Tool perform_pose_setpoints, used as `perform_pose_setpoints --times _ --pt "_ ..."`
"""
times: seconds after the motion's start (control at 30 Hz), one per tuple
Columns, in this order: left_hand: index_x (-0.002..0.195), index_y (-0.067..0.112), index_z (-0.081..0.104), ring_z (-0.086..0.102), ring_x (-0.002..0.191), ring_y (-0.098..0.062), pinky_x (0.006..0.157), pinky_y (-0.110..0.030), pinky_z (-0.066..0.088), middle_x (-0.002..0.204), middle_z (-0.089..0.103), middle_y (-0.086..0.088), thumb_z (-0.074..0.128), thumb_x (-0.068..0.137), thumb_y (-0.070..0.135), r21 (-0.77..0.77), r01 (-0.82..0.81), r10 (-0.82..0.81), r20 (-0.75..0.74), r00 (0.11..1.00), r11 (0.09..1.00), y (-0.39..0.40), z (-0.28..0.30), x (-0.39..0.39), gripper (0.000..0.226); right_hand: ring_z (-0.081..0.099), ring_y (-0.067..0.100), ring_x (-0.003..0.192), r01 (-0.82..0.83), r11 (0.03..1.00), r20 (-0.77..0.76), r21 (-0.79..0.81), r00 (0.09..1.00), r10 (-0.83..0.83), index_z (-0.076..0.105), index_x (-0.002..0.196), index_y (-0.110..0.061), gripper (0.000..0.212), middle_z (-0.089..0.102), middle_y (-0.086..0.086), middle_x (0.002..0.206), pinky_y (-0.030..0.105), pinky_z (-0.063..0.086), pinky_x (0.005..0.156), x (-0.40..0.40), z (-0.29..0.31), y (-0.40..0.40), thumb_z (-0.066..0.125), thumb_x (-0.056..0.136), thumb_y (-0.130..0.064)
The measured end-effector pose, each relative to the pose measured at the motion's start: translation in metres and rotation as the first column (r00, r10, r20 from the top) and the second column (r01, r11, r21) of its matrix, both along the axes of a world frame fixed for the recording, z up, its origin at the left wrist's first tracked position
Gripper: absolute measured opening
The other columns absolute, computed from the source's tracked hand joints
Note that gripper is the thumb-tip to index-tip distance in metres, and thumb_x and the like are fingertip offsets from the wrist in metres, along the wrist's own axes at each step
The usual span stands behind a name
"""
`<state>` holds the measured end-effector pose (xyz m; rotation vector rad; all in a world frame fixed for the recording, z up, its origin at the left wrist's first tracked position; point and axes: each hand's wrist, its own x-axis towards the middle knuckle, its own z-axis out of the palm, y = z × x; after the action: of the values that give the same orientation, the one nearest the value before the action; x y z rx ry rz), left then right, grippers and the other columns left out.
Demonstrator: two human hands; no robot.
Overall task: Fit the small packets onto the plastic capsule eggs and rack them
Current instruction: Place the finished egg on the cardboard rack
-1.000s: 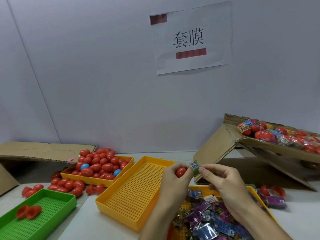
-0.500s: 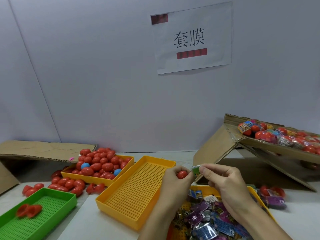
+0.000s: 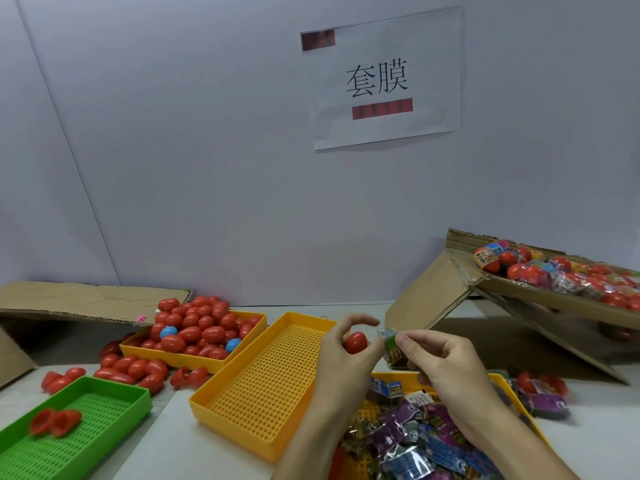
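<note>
Two hands meet above the trays. The left hand (image 3: 341,355) grips a smooth red capsule egg (image 3: 356,342) between thumb and curled fingers, and the right hand (image 3: 446,372) pinches a small green packet (image 3: 391,344) of glossy film just beside the egg's right end; whether the two touch cannot be told.

Below the right hand lies a yellow tray (image 3: 502,381) heaped with crinkly foil packets (image 3: 419,441), purple, blue and green, too many to count. Below and left of the left hand sits one empty yellow perforated tray (image 3: 242,386), rectangular with a dotted mesh floor. Far left of it is one green perforated tray (image 3: 114,393) holding two red egg halves (image 3: 55,421).

Beyond the left hand, a third yellow tray (image 3: 194,358) is piled with red eggs and two blue eggs (image 3: 168,332), while more red eggs (image 3: 135,367) and halves spill onto the pale table (image 3: 166,441) before it.

Beyond the right hand, a tilted corrugated cardboard box (image 3: 433,296) holds wrapped eggs (image 3: 540,271). A flat cardboard flap (image 3: 79,301) lies beyond the left hand. On the plain grey wall (image 3: 190,150) behind hangs one paper sign (image 3: 388,77) printed with two characters.
</note>
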<state>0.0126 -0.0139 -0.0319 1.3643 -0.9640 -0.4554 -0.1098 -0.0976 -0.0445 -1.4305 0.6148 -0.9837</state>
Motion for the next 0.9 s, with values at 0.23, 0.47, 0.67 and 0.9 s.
perform_pose_setpoints --times 0.23,0.47,0.67,0.9 --pt "0.083 0.016 0.069 0.045 0.046 -0.007 0.046 -0.024 0.044 0.062 0.051 0.007 0.067 0.089 0.013 0.074 0.022 -0.013 -0.124 0.992 0.997 -0.0027 -0.0009 -0.0005 0.007 0.063 0.019 0.075 -0.045 0.998 0.079 0.05 0.996 0.041 0.08 0.087 -0.015 0.029 0.073 0.012 0.08 0.031 0.046 0.064 0.0022 0.0009 0.0006 0.074 0.068 -0.035" --pt "0.09 0.015 0.068 0.049 0.047 -0.009 0.05 -0.028 0.049 0.065 0.053 0.006 0.075 0.086 0.021 0.13 0.081 -0.069 -0.095 0.993 0.988 -0.0028 -0.0025 -0.0012 0.01 0.066 0.015 0.073 -0.016 0.998 0.076 0.056 0.997 0.012 0.079 0.086 -0.013 0.015 0.074 0.013 0.082 0.028 0.048 0.062 0.0013 0.0031 0.0006 0.075 0.077 -0.024" --pt "0.087 0.025 0.065 0.049 0.053 -0.004 0.053 -0.017 0.042 0.068 0.056 0.011 0.071 0.085 0.009 0.045 -0.001 -0.005 0.141 0.99 0.999 -0.0028 -0.0019 -0.0025 0.017 0.065 -0.003 0.065 0.041 0.996 0.0 -0.078 0.999 -0.041 0.078 0.09 -0.016 0.008 0.075 -0.005 0.075 0.009 0.046 0.053 0.0015 0.0001 0.0007 0.071 0.087 -0.018" --pt "0.081 0.023 0.068 0.054 0.057 -0.001 0.054 -0.014 0.043 0.068 0.062 0.015 0.067 0.088 0.009 -0.013 -0.077 0.078 0.121 0.99 0.997 -0.0047 -0.0009 -0.0031 0.016 0.064 0.002 0.06 0.037 0.998 -0.033 -0.055 0.999 -0.039 0.078 0.091 -0.017 0.011 0.072 -0.005 0.066 0.013 0.046 0.053 0.0032 0.0001 0.0015 0.07 0.087 -0.024"
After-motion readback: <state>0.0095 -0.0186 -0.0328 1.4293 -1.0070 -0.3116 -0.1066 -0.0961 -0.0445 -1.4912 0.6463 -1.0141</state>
